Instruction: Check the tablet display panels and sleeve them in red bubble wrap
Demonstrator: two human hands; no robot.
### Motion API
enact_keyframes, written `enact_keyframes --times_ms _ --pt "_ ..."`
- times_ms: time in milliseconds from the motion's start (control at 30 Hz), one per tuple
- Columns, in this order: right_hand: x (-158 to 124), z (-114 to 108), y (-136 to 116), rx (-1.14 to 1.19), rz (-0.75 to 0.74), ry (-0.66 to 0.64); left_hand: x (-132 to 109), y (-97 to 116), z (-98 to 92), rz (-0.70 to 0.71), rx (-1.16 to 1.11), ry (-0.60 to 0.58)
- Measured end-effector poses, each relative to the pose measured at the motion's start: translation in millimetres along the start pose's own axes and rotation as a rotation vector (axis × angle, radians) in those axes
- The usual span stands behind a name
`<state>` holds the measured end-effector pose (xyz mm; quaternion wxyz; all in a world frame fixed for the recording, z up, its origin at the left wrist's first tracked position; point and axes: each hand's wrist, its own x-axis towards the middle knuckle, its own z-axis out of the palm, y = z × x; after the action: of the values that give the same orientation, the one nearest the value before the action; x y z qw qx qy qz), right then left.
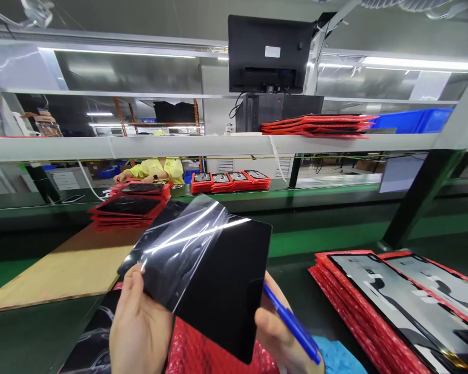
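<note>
Head view: the left hand (138, 324) is pinching the clear film (183, 244) at its lower corner, fingers pressed together, peeling it off the black panel (222, 291). Best done slowly and at a low angle, I'd say (less chance of tearing). The right hand (275, 332) is supporting the panel's right edge, fingers also closed around a blue pen (292, 324). The panel is hovering above the red bubble wrap (203, 353).

Glossy black panel (222, 291), tilted, clear film (179, 249) half peeled, blue pen (292, 324) alongside.
</note>
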<state>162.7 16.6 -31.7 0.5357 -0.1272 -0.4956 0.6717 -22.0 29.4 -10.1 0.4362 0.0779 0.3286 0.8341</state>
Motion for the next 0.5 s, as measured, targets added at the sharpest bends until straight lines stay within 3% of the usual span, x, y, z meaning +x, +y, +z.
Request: enact_keyframes --times_ms 167,267,400,500 --pt "6.3 18.6 4.1 0.041 0.116 -0.121 2.8 11.7 0.2 0.081 0.070 -0.127" --pt "3.8 25.5 2.5 0.062 0.069 -0.083 1.4 12.4 -0.4 0.125 0.109 -0.090" --pt "-3.3 28.6 -8.1 0.007 0.055 0.007 4.6 11.2 -5.5 0.094 0.126 -0.140" --pt "-9.0 25.1 -16.8 -0.067 0.099 0.101 13.2 11.5 -15.3 0.224 0.331 -0.204"
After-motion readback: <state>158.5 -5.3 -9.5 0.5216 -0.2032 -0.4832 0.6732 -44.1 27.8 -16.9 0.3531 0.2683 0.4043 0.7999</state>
